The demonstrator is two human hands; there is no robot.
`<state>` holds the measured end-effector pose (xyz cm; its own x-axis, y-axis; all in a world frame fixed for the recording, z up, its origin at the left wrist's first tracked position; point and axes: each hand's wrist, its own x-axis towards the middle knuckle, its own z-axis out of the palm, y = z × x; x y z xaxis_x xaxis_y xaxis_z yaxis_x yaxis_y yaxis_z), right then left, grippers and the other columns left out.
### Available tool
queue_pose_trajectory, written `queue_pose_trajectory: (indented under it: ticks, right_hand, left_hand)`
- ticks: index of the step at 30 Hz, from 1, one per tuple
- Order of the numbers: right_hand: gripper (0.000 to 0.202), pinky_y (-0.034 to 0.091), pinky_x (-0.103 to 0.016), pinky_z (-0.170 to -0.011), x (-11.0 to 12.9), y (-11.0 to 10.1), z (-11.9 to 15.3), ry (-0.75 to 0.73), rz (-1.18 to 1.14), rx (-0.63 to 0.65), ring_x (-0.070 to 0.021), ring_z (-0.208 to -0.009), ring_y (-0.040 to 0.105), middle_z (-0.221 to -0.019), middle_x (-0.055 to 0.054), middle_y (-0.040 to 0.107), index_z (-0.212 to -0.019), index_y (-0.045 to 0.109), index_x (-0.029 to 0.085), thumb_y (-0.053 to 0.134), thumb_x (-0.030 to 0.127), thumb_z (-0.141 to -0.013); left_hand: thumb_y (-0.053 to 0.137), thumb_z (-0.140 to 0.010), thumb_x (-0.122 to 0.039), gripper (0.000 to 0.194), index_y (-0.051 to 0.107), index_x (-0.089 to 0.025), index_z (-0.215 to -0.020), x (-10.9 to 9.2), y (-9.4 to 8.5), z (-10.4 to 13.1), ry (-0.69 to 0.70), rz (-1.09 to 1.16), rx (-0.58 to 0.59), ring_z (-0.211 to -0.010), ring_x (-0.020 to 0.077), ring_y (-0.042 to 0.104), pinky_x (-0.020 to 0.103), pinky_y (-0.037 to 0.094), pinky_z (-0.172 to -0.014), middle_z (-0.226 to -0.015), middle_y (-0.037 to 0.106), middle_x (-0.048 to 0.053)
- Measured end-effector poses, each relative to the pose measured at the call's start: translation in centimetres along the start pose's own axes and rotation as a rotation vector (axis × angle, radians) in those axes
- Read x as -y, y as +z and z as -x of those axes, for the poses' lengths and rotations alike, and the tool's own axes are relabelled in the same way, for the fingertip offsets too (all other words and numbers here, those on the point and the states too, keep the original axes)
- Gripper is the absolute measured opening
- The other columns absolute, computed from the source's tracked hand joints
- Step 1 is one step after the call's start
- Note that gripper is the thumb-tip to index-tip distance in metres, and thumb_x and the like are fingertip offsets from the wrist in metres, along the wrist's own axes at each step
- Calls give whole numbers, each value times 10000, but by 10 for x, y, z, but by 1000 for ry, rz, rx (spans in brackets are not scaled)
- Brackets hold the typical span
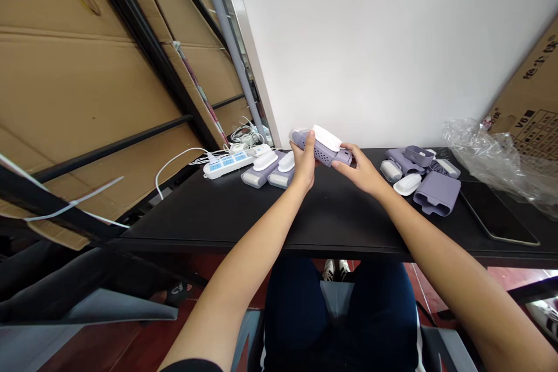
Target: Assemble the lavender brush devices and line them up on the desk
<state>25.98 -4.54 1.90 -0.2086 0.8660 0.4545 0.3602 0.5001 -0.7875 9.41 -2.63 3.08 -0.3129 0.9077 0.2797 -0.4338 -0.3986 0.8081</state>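
The left hand (304,161) clasps the purple case (323,152) and the right hand (360,170) pinches its end, apparently steadying it between them above the desk (235,215).

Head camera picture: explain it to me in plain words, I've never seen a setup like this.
There is no machine here, just a person seated at a black table. The only picture comes from a camera worn on the person's head, looking forward and down, so you see roughly what they see.

The left hand and right hand hold a purple device with a white piece on top, one hand at each end, above the table.

To the left lie a white power strip and two similar devices. To the right are purple and white parts, what looks like a phone, and clear plastic by a box.
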Motion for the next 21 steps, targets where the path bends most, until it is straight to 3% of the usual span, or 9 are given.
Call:
queue_pose_trajectory:
  ticks: [6,21]
  right_hand:
    - [727,463,-478,-1088,1,0,0,-13,10,11,-307,-1277,582,-1412,-124,609,-1452,519,231,710,573,-840]
    - [765,430,-488,-1141,-4,0,-1,10,38,58,-301,-1325,568,-1459,-118,582,-1489,517,245,701,617,-847]
  left_hand:
    - [729,-854,-604,582,491,-350,-1320,-3,1,0,-2,25,-61,-1145,213,686,330,607,-852,-1323,645,62]
    - [677,-891,-608,574,464,-355,-1360,-3,-4,-6,44,-1,-75,-1188,218,671,334,607,-867,-1395,616,63]
